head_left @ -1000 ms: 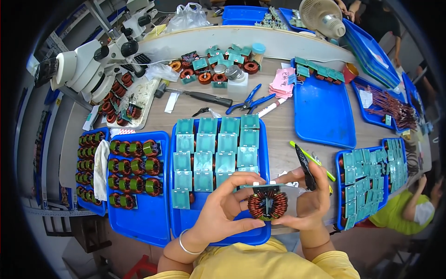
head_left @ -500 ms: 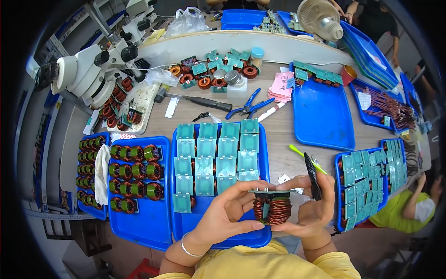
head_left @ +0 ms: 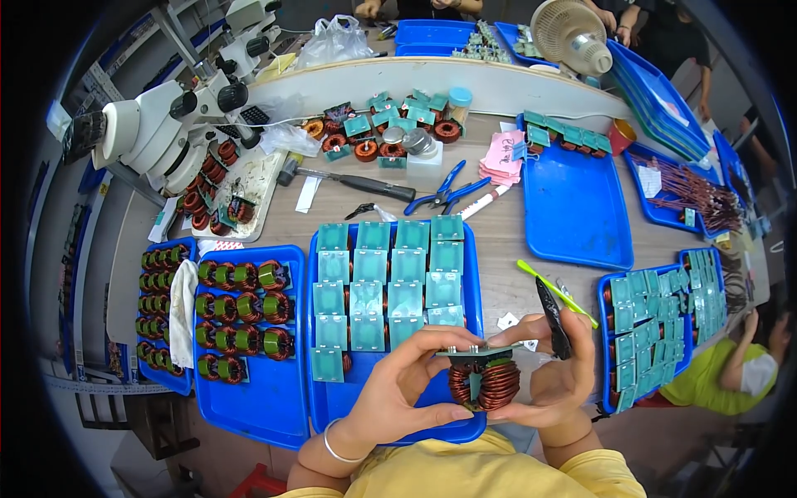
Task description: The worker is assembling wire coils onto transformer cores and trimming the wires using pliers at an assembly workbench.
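Note:
In front of my chest, both hands hold one copper-wound toroidal coil (head_left: 491,385) with a small green circuit board along its upper side. My left hand (head_left: 388,397) pinches it from the left, thumb beneath and fingers at the board. From the right, my right hand (head_left: 569,378) grips it too; a black flat-handled tool (head_left: 551,317) also sticks up between that hand's fingers, its working end hidden. Under my left hand lies a blue tray (head_left: 325,402) with rows of board-topped coils (head_left: 365,299).
Blue trays of green-banded coils (head_left: 249,307) stand left, more board-topped coils (head_left: 647,332) right. Behind lie a hammer (head_left: 365,183), blue pliers (head_left: 448,192), pink paper slips (head_left: 501,158) and a bright green stick (head_left: 554,290). A microscope (head_left: 141,133) stands far left. Other people's hands show at the back.
The coil has turned and tipped slightly in my fingers, showing more of its windings. The black tool has shifted a little left with my right hand.

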### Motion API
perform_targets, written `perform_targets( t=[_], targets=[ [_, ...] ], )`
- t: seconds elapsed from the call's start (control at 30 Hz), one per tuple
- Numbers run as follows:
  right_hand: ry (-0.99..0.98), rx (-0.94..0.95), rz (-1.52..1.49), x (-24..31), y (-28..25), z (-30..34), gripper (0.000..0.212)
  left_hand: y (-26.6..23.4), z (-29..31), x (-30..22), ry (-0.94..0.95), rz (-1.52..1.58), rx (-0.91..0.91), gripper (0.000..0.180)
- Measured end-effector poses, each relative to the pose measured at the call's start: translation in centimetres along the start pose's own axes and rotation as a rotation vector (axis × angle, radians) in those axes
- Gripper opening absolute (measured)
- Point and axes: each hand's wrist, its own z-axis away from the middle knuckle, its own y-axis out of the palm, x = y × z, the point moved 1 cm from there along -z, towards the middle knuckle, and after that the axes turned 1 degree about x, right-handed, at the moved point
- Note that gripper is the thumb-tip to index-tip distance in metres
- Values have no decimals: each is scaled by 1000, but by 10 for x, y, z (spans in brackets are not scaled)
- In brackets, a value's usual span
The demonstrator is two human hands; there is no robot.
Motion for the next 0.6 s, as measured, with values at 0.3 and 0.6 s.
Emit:
perform_targets(
  t=[0.3,0.6],
  targets=[
    [98,-62,-106,8,4,-6,86,8,3,9,197,-259,-139,62],
    [21,-110,178,30,-13,-12,28,8,2,4,288,-729,-284,56]
  ],
)
